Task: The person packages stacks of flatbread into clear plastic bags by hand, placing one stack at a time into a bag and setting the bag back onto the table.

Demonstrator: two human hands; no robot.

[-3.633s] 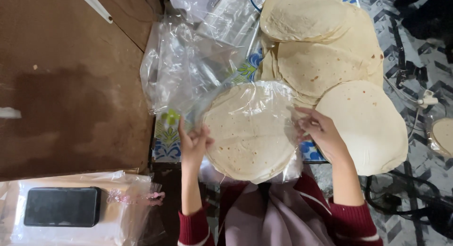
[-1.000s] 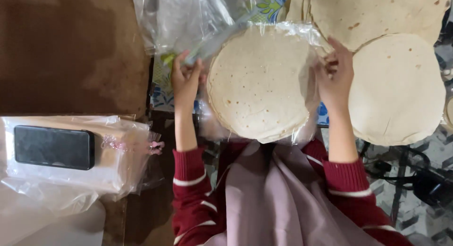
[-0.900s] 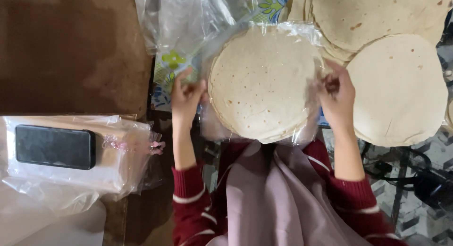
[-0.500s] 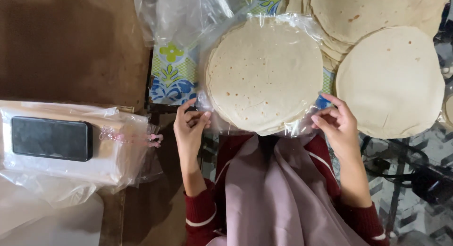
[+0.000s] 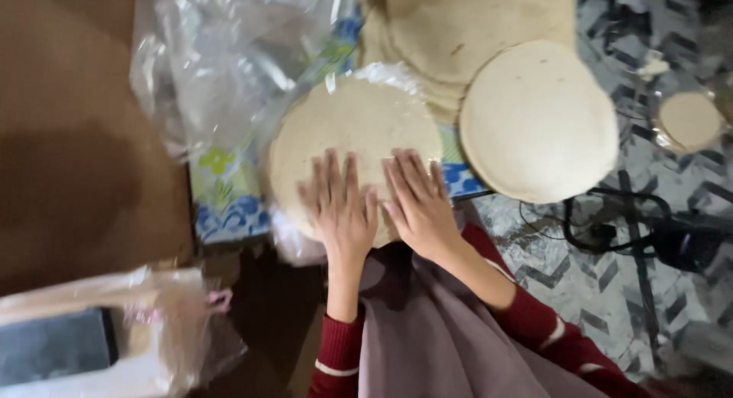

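Pale round flatbreads stacked in clear plastic wrap (image 5: pixel 351 131) lie directly under and ahead of both my flat, spread palms, left hand (image 5: pixel 341 207) and right hand (image 5: pixel 418 203) side by side on its near edge, fingers grasping nothing.

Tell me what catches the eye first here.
Two hands, the left hand and right hand, lie flat side by side on a round flatbread in a clear bag at the centre. To the right lies a bare flatbread, with a stack of flatbreads above it.
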